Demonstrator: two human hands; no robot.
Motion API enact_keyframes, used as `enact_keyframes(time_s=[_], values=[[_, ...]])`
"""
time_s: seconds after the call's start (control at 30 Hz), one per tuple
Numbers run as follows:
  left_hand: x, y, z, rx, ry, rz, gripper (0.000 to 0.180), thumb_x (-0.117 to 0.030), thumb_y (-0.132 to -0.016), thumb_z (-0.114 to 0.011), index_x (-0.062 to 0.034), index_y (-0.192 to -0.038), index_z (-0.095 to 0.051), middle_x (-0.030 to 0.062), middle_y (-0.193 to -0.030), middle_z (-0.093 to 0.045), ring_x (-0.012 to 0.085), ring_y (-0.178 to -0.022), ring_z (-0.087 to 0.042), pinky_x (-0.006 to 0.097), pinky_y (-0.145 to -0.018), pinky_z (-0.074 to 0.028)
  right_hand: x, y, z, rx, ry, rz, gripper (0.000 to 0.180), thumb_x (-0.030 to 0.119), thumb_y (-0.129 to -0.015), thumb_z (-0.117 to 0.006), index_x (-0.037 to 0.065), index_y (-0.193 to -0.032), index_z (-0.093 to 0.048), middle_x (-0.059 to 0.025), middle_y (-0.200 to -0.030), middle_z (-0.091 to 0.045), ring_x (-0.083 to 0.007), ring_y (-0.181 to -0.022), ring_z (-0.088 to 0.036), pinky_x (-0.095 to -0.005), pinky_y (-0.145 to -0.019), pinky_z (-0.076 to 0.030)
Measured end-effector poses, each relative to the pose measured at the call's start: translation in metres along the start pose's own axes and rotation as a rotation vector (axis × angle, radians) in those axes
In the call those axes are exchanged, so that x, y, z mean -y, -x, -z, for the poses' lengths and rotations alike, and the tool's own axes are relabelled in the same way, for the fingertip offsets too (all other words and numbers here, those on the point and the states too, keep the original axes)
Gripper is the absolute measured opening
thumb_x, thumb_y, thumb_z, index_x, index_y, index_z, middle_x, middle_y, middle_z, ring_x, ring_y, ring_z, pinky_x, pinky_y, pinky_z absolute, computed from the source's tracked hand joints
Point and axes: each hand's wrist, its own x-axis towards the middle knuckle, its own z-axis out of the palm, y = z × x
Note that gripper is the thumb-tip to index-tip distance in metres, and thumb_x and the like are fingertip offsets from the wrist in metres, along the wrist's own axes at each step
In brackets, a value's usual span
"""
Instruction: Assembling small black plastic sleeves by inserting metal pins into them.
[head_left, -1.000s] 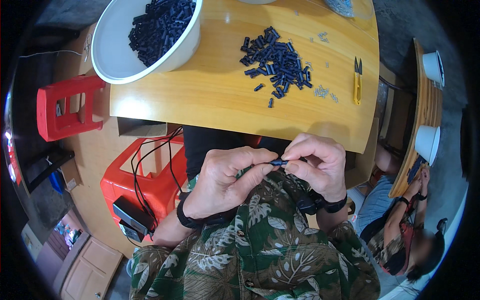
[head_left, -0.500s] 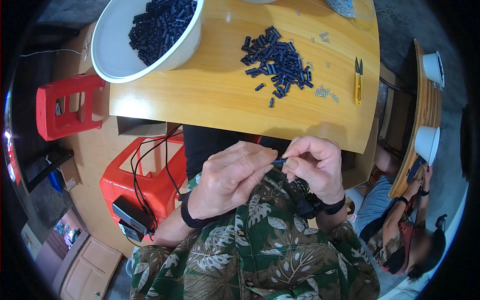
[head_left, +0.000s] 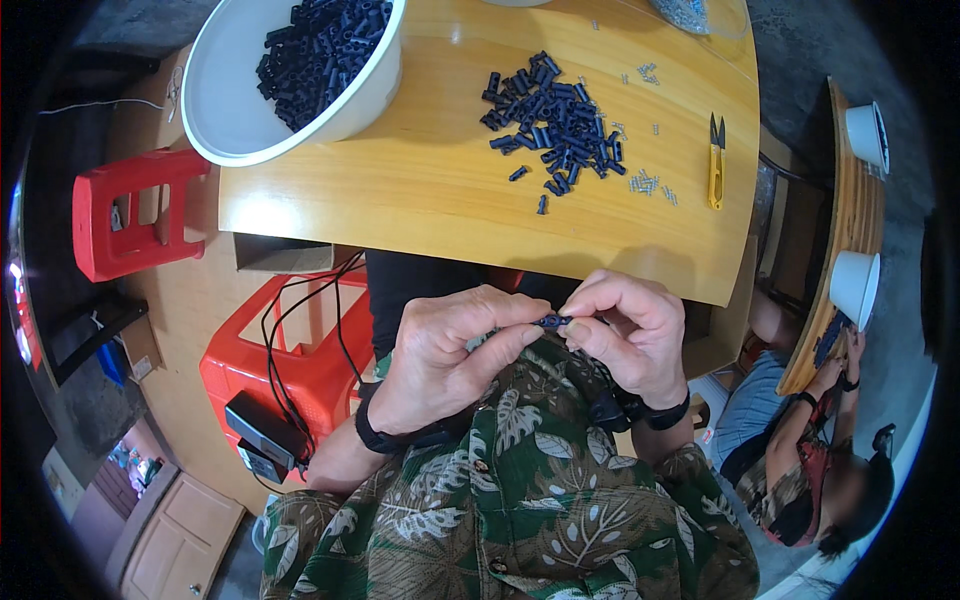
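Between the fingertips of both my hands is a small black plastic tube-shaped part (head_left: 551,322), held level in front of my shirt, just off the table's near edge. My left hand (head_left: 462,350) pinches one end of it between thumb and forefinger. The other end sits in a pinch of my right hand (head_left: 630,335). Part of the piece is hidden by the fingers. Beyond my hands, a heap of similar black parts (head_left: 565,125) lies on the wooden table (head_left: 420,200). Small silvery metal pieces (head_left: 645,183) are scattered at the heap's right.
A large white tub (head_left: 230,100) full of black parts stands at the table's left. Yellow-handled thread snips (head_left: 717,165) lie at the right. Red stools (head_left: 290,350) stand on the left, one carrying cables. Another person (head_left: 810,450) works at a bench on the far right.
The black part has turned in my fingers and shows more of its openings. My left fingers have shifted slightly left, with forefinger and thumb more apart.
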Motion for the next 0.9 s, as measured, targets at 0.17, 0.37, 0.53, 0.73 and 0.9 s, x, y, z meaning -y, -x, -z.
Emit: enact_keyframes(time_s=[0.17, 0.37, 0.53, 0.73, 0.9], values=[[0.004, -0.001, -0.002, -0.022, -0.064, -0.091, 0.021, 0.006, -0.082, -0.071, 0.0011, -0.102, -0.071, 0.0129, -0.09, -0.073, 0.0247, -0.08, -0.071, 0.032, -0.07, -0.056, -0.002, 0.001, 0.001, 0.008, -0.056, -0.058, 0.006, 0.002, -0.087, -0.071, -0.001, -0.091, -0.068, -0.0053, -0.082, -0.068, -0.0084, -0.069, -0.062, -0.0227, -0.061, -0.049], [0.005, -0.004, -0.003, -0.046, -0.157, -0.163, 0.019, 0.003, -0.084, -0.072, 0.0003, -0.102, -0.072, 0.0124, -0.095, -0.074, 0.0215, -0.085, -0.072, 0.03, -0.075, -0.055, -0.01, 0.0, 0.001, 0.005, -0.199, -0.144, 0.005, 0.001, -0.09, -0.068, -0.002, -0.095, -0.067, -0.0011, -0.082, -0.066, -0.0045, -0.07, -0.06, -0.0199, -0.062, -0.048], [0.017, -0.011, -0.003, -0.127, -0.16, 0.001, 0.019, 0.0, -0.084, -0.075, 0.0001, -0.102, -0.073, 0.0094, -0.088, -0.073, 0.0153, -0.074, -0.068, 0.026, -0.068, -0.053, -0.015, -0.016, 0.0, -0.023, -0.103, -0.097, 0.006, 0.002, -0.09, -0.068, -0.001, -0.096, -0.068, 0.0, -0.084, -0.065, -0.0049, -0.075, -0.061, -0.0211, -0.066, -0.05], [0.021, -0.029, 0.002, -0.179, -0.24, -0.12, 0.018, 0.003, -0.081, -0.074, -0.0002, -0.098, -0.073, 0.0102, -0.077, -0.068, 0.0198, -0.065, -0.064, 0.029, -0.06, -0.05, -0.022, -0.032, 0.002, -0.064, 0.015, -0.025, 0.007, 0.005, -0.091, -0.069, 0.0, -0.096, -0.068, -0.0022, -0.085, -0.067, -0.0065, -0.076, -0.062, -0.0222, -0.068, -0.051], [0.019, -0.033, 0.002, -0.172, -0.233, -0.032, 0.017, 0.001, -0.081, -0.076, 0.0002, -0.098, -0.074, 0.0081, -0.08, -0.07, 0.0147, -0.07, -0.064, 0.026, -0.064, -0.049, -0.025, -0.038, 0.006, -0.073, 0.046, -0.02, 0.007, 0.005, -0.09, -0.07, 0.001, -0.095, -0.069, -0.0018, -0.085, -0.067, -0.0065, -0.073, -0.061, -0.0217, -0.065, -0.049]])
